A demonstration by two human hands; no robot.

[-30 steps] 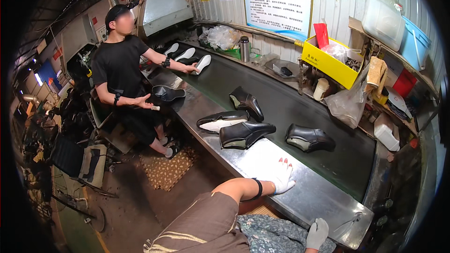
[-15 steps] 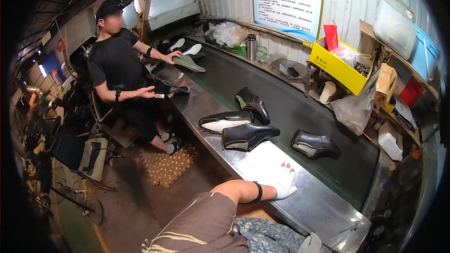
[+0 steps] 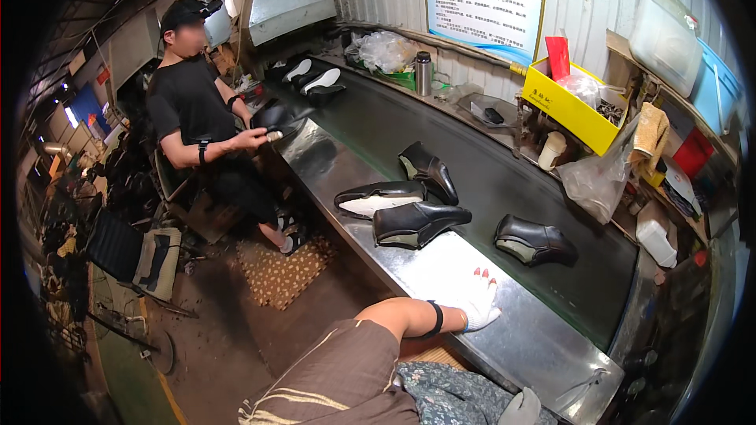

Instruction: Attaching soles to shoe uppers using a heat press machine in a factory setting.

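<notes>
My left hand (image 3: 480, 301), in a white glove with reddish fingertips, rests flat on the metal ledge (image 3: 543, 350) beside a dark conveyor belt. Its fingers are spread and hold nothing. A grey-white, glove-like tip (image 3: 521, 409) shows at the lower edge, perhaps my right hand; its fingers cannot be made out. Beyond my left hand, a black shoe (image 3: 417, 224) lies on the ledge, touching another black shoe (image 3: 378, 198) with a white underside. A third black shoe (image 3: 428, 171) lies behind them on the belt. One more black shoe (image 3: 535, 239) sits apart on the belt, farther right.
A co-worker (image 3: 193, 86) stands at the far left with a dark shoe (image 3: 276, 116) at their hands. White-soled pieces (image 3: 321, 81) lie on the belt's far end. Along the wall are a steel flask (image 3: 423, 73), a yellow box (image 3: 571, 106) and a plastic bag (image 3: 591, 185).
Shoes on the belt have shifted slightly right. The co-worker has drawn their arms back from the belt, and the grey sole they held over it no longer shows there. My left hand has stayed put.
</notes>
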